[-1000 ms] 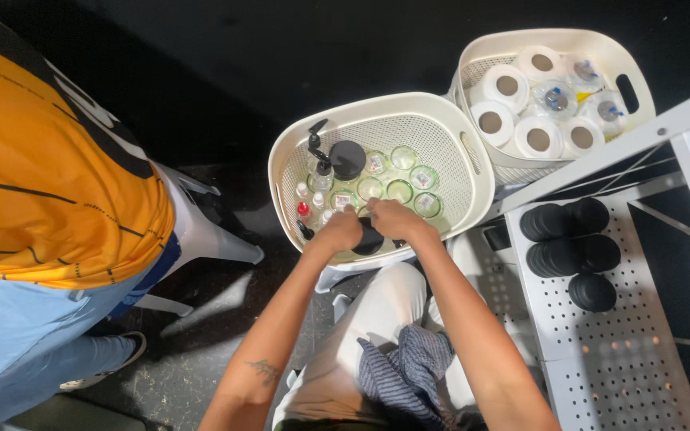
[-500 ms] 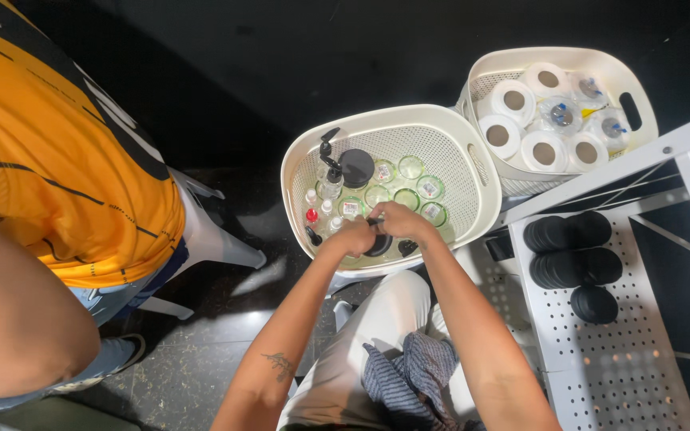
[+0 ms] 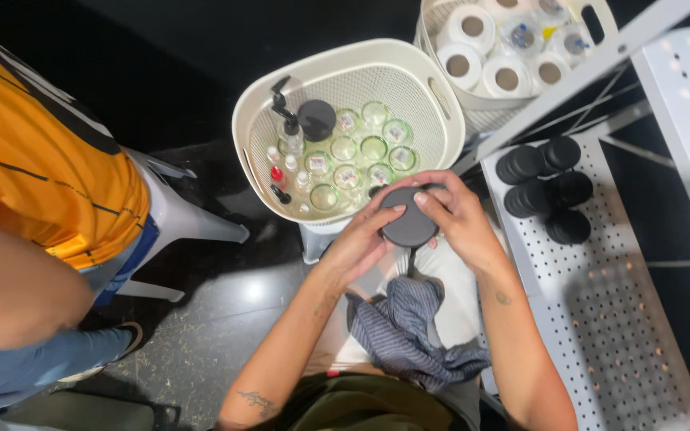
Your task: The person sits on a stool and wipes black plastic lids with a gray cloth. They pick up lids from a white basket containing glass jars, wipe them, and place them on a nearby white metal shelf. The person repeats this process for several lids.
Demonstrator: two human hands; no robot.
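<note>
Both my hands hold a round black-lidded jar point(image 3: 410, 226) over my lap, just in front of a cream basket point(image 3: 259, 112). My left hand point(image 3: 361, 237) cups its left side and my right hand point(image 3: 457, 217) grips its right side, fingers on the lid. The basket holds several clear glass jars point(image 3: 358, 148), a pump bottle point(image 3: 287, 129), another black-lidded jar point(image 3: 316, 120) and small bottles. A grey-blue striped cloth point(image 3: 409, 327) lies on my lap below the hands.
A second cream basket point(image 3: 439, 96) with toilet paper rolls point(image 3: 473, 28) stands at the back right. Black lidded jars point(image 3: 541, 187) sit on a white perforated shelf point(image 3: 616, 303) to the right. Another person in an orange shirt point(image 3: 33, 175) stands at the left beside a white stool point(image 3: 173, 215).
My hands have lifted the black-lidded jar out of the basket and brought it back toward my lap. The view shifted, so the baskets now sit higher and farther left.
</note>
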